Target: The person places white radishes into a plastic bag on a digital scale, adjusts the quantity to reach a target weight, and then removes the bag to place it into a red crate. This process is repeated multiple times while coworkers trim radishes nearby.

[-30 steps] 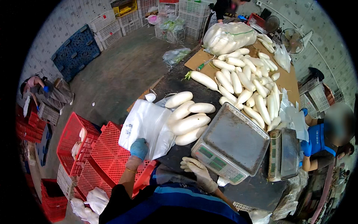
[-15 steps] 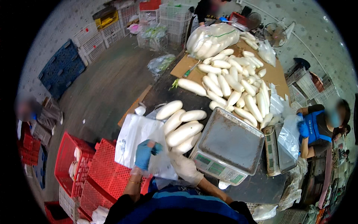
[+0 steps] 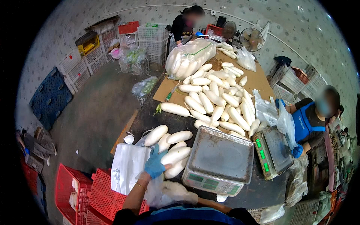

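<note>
My left hand (image 3: 155,164), in a blue glove with a bare thumb tip, is closed round the near end of a white radish (image 3: 177,154). That radish lies in a small group of several others, such as the radish (image 3: 156,135) at its far left. Low at the front, my right hand (image 3: 179,192) in a pale glove grips a clear plastic bag (image 3: 154,193); its fingers are partly hidden by the film. A stack of white printed bags (image 3: 127,165) lies left of my left hand. The metal-topped scale (image 3: 221,153) stands right of the radishes.
A large radish heap (image 3: 221,97) covers the table's far half, beside a filled clear sack (image 3: 191,58) and a green-handled knife (image 3: 170,93). A co-worker (image 3: 305,120) handles a bag by a second scale (image 3: 268,155) on the right. Red crates (image 3: 103,187) stand at lower left.
My left hand has moved from above the white bags onto the radish and closed on it. My right hand has dropped lower with the clear bag. The view has shifted; the co-worker's bag is raised.
</note>
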### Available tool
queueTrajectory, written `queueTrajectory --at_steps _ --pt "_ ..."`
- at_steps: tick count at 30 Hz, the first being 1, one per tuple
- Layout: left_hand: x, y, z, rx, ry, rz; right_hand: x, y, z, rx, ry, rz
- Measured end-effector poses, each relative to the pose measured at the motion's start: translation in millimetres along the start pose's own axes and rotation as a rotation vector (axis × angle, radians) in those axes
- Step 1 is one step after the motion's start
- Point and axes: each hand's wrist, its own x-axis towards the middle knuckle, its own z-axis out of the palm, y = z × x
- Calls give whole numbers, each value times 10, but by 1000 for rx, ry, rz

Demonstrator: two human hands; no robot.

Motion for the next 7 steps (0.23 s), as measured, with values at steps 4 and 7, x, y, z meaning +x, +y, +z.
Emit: queueTrajectory --at_steps 4,7 --pt "22 -98 0 -52 33 16 -326 -415 -411 581 -62 -228" --pt "64 -84 -22 19 -25 -8 -631 -696 -980 1110 -136 -299"
